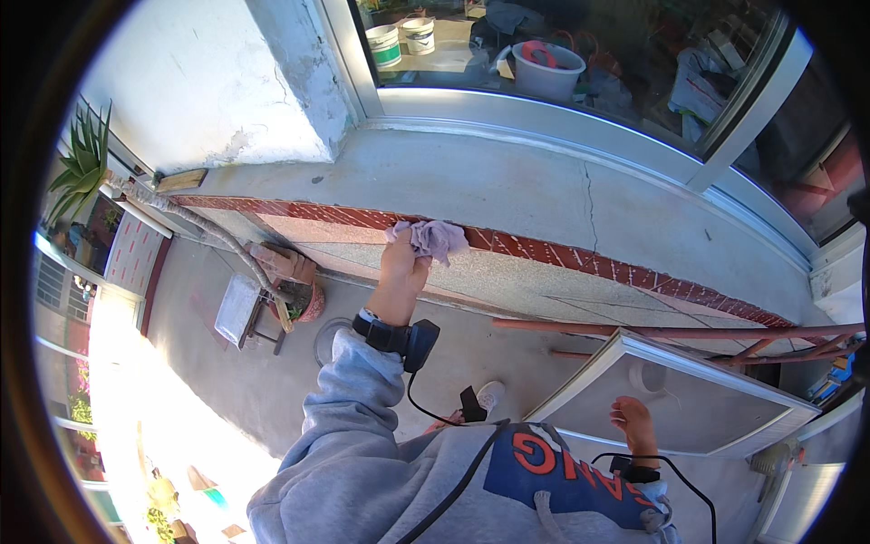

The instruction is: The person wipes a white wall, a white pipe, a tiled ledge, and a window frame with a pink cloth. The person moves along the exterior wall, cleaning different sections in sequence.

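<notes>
My left hand [401,265] grips a crumpled lilac cloth [435,239] and presses it against the sill's front edge. That edge is a strip of dark red tiles [564,260] with whitish streaks and joints. Above the strip lies the grey concrete windowsill [462,163], which has a crack on its right part. Below it is a speckled, pinkish wall face [476,282]. My right hand [635,421] hangs low on the right with loosely curled fingers and nothing visible in it. It overlaps a framed screen panel [707,401] from this angle; whether they touch is unclear.
A reddish metal rail [666,332] runs beside the wall above the framed panel. On the left, a potted plant's bare trunk [224,234] leans across the sill's end, near bricks [282,264] and a small stool [238,309]. A wood piece [182,180] rests on the sill.
</notes>
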A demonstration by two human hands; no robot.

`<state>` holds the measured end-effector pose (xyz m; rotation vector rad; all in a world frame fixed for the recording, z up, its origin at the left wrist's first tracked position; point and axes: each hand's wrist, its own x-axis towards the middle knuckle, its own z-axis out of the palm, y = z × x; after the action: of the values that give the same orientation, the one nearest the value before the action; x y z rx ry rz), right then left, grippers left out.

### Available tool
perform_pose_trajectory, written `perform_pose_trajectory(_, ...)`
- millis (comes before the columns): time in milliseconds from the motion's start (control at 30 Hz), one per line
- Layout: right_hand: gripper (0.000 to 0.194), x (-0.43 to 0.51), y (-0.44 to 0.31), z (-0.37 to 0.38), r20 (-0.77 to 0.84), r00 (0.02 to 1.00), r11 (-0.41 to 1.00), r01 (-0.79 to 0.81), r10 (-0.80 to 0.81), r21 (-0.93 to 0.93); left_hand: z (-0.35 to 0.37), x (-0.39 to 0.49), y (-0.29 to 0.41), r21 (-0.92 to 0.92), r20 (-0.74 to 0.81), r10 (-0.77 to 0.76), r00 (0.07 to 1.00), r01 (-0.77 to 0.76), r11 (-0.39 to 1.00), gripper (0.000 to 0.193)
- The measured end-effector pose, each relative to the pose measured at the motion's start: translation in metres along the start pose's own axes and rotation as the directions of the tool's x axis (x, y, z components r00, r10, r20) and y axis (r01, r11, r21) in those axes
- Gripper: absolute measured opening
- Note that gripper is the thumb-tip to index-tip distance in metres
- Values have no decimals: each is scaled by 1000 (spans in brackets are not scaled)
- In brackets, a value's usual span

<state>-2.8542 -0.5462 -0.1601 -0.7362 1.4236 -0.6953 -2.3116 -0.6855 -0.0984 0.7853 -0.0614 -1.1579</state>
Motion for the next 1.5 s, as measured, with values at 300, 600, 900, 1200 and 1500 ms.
perform_pose_trajectory(300,27,37,-10,25,118,993,979,-7,32,-205,-42,23,146,365,-90,766,637,-694,620,29)
perform_pose_trajectory(600,23,42,-5,-4,21,999,949,-36,45,-314,-20,54,122,909,-10,963,269,-399,121,65)
perform_pose_trajectory(900,22,71,-5,-5,50,994,943,-76,97,-323,-28,54,96,654,-58,908,415,-672,348,54)
perform_pose_trajectory(1200,20,103,-38,19,235,968,857,191,-84,-479,-50,69,175,597,-303,879,368,-645,476,49)
perform_pose_trajectory(1500,22,85,-40,-6,202,978,832,150,-47,-534,-59,66,149,492,-238,854,464,-700,517,29)
